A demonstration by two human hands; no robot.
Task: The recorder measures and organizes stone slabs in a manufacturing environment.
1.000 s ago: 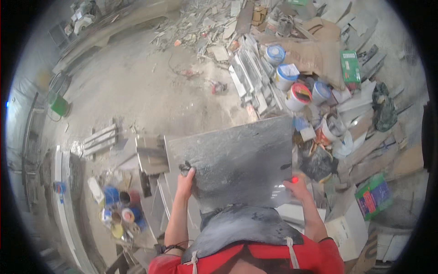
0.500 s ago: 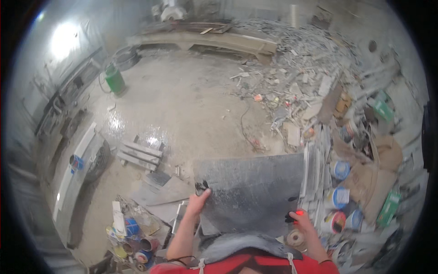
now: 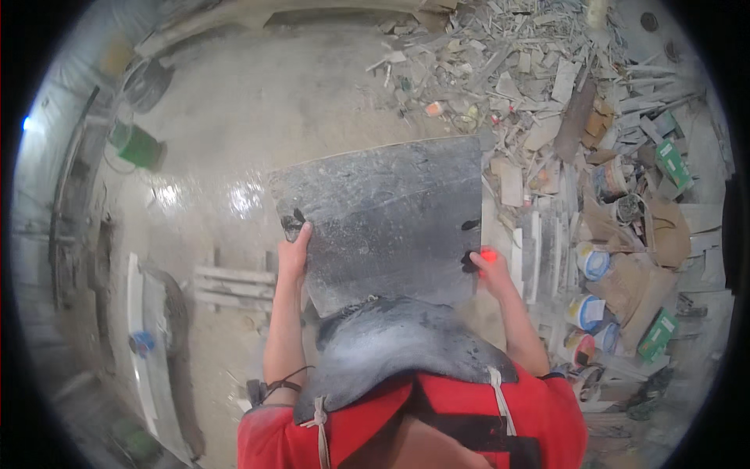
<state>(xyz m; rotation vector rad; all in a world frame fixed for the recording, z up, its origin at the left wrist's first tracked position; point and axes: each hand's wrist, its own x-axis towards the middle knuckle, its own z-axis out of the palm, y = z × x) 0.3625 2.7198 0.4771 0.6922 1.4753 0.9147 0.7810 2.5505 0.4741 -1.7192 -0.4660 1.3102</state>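
Note:
A large, flat, dark grey sheet with a scuffed, dusty surface is held out in front of me, its material unclear. My left hand is closed on its left edge, thumb on the near face and the fingers mostly hidden. On the opposite edge my right hand grips too, with a bright red spot on it. Black patches show on the sheet beside both hands. A grey apron, tied with pale cords, covers my front and overlaps the sheet's near edge.
Rubble and scrap strips heap up at the far right. Paint buckets, cardboard and a green box line the right. A green canister, a slatted stack and a long pale beam lie left.
Both hands have raised the sheet and carried it away from the right-hand strips, slightly left. My view has tilted further down, showing more of the apron and my red shirt.

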